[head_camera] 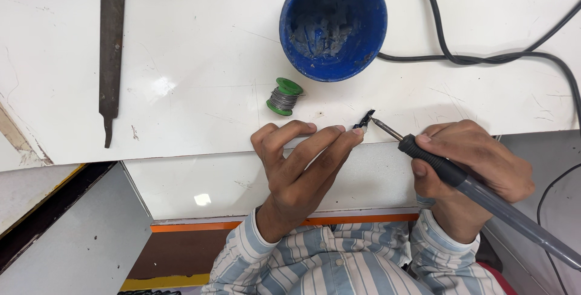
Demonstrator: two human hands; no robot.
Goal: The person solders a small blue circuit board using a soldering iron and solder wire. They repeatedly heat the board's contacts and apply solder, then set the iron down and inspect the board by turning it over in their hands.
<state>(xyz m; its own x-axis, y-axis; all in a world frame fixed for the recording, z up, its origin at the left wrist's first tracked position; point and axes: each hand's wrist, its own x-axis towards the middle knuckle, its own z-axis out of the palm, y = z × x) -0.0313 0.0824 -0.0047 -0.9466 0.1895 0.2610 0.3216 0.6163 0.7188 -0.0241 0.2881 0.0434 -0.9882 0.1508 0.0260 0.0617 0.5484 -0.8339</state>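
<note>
Soldering iron in right hand, grip wrapped round handle, tip touching small dark part at surface front edge. Left hand fingertips pinch part. Risk: hot tip slips toward fingers, burn; part twists free. Solder spool at 10 o'clock from part.

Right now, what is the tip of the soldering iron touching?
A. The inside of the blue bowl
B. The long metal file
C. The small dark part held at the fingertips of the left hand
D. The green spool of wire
C: the soldering iron, held in the right hand, has its tip at the small dark part pinched by the left hand; spool, bowl and file lie apart from it.
</note>
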